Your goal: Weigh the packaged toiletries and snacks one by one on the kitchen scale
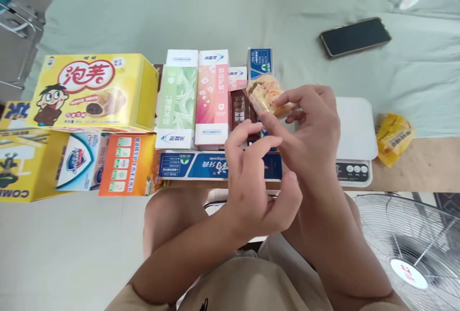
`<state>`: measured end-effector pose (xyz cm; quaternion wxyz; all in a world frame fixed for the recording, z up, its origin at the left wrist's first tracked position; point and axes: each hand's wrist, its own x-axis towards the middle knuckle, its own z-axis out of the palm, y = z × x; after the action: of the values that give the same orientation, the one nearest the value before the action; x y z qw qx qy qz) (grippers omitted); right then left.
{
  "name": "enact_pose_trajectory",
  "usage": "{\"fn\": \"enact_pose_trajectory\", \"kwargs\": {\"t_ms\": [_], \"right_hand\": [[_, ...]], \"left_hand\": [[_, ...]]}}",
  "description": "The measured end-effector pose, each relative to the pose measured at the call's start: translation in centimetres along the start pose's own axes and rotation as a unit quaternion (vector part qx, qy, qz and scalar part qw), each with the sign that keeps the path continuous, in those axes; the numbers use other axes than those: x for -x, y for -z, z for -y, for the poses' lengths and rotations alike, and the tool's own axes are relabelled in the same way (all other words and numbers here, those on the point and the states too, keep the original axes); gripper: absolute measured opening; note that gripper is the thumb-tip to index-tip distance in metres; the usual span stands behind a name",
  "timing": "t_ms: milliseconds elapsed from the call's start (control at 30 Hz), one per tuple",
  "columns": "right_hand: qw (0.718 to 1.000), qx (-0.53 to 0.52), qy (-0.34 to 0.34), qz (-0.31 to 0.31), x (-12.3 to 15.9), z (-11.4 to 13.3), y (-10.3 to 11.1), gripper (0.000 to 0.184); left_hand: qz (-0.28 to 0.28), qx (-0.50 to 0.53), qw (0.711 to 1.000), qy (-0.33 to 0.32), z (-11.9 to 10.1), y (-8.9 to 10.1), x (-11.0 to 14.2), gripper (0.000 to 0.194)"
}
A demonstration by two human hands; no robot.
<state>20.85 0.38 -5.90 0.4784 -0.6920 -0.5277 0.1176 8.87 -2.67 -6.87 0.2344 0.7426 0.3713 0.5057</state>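
Note:
My right hand (pixel 311 131) pinches a small pastry in clear wrapping (pixel 266 93) between thumb and fingers, above the boxes. Just below and to the left, my left hand (pixel 253 186) is empty, its bent fingers apart. Under the hands lie a blue toothpaste box (pixel 208 165) and a brown packet (pixel 240 109). Left of them stand a pink box (pixel 212 95) and a green-and-white box (pixel 178 100). A blue box (pixel 260 59) shows behind the pastry. The white kitchen scale (pixel 355 129) is partly hidden by my right hand.
At the left are a large yellow snack box (pixel 89 93), an orange box (pixel 125 165), a white-and-blue box (pixel 79 162) and another yellow box (pixel 32 167). To the right are a yellow packet (pixel 394 137), a phone (pixel 355 38) and a fan (pixel 409 248) below the table edge.

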Motion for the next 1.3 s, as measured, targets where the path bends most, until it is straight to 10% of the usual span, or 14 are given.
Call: {"fn": "enact_pose_trajectory", "kwargs": {"t_ms": [367, 633, 1033, 1300], "right_hand": [[0.996, 0.001, 0.001, 0.088, 0.3, -0.3, -0.4, 0.019], [0.999, 0.007, 0.029, 0.011, 0.4, -1.9, 3.9, 0.019], [0.945, 0.187, -0.188, -0.190, 0.6, -12.8, 13.3, 0.014], [0.932, 0.225, -0.257, -0.119, 0.1, -18.5, 15.3, 0.047]], "left_hand": [[-0.014, 0.012, 0.999, 0.036, 1.0, 0.8, 0.1, 0.035], [-0.046, 0.036, 0.998, -0.002, -0.4, -0.6, 0.7, 0.032], [0.083, 0.077, 0.989, -0.090, -2.0, -7.7, 1.6, 0.036], [0.173, 0.060, 0.980, -0.079, -2.6, -10.5, 1.6, 0.037]]}}
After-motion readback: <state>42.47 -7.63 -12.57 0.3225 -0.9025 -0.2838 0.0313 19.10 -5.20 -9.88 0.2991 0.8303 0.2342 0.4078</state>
